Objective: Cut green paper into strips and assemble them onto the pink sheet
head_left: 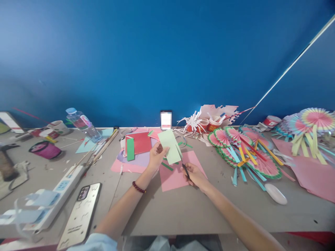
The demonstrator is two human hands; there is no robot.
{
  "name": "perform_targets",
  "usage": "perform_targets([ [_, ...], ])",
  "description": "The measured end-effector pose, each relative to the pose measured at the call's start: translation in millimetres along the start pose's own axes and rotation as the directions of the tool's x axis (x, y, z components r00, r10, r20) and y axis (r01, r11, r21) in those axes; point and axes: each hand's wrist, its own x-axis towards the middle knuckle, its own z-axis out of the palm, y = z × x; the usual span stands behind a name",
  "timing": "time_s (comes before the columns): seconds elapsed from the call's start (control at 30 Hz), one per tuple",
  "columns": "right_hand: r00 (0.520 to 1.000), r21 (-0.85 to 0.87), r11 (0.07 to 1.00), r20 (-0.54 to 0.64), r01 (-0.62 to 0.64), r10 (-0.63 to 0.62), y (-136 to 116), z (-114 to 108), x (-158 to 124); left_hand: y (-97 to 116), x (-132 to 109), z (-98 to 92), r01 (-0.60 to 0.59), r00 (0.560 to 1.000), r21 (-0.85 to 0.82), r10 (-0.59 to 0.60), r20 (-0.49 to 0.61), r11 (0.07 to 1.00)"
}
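My left hand (157, 153) pinches a pale green sheet of paper (169, 144) by its left edge, holding it up over the table. Dark-handled scissors (185, 170) are in my right hand (193, 174). Their blades meet the sheet's lower right side, where a narrow strip is partly parted from it. Beneath both hands lies a pink sheet of paper (170, 179) with dark green strips (166, 166) on it. Left of my left hand, a red sheet (141, 143) and a green piece of paper (130, 149) rest on purple and pink sheets.
Folded paper fans (243, 150) with coloured strips cover the right side, near a white computer mouse (276, 194). A lit phone (165, 120) leans on the blue wall. To the left are a water bottle (83, 124), a power strip (61, 190) and another phone (81, 216).
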Motion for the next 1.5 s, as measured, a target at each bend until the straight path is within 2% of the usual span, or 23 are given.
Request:
perform_targets([
  [0.47, 1.0, -0.002, 1.0, 0.01, -0.001, 0.001, -0.5, 0.1, -1.0, -0.2, 1.2, -1.2, 0.018, 1.0, 0.006, -0.018, 0.011, 1.0],
  [0.93, 1.0, 0.032, 0.999, 0.014, -0.005, 0.005, -1.7, -1.1, 1.4, -5.2, -0.5, -0.7, 0.018, 0.992, 0.04, -0.023, 0.122, 0.999],
  [1.5, 1.0, 0.024, 1.0, -0.008, 0.019, -0.019, -5.0, 0.2, -2.4, -3.3, -5.2, 3.7, 0.063, 0.991, 0.024, -0.066, 0.119, 0.998],
])
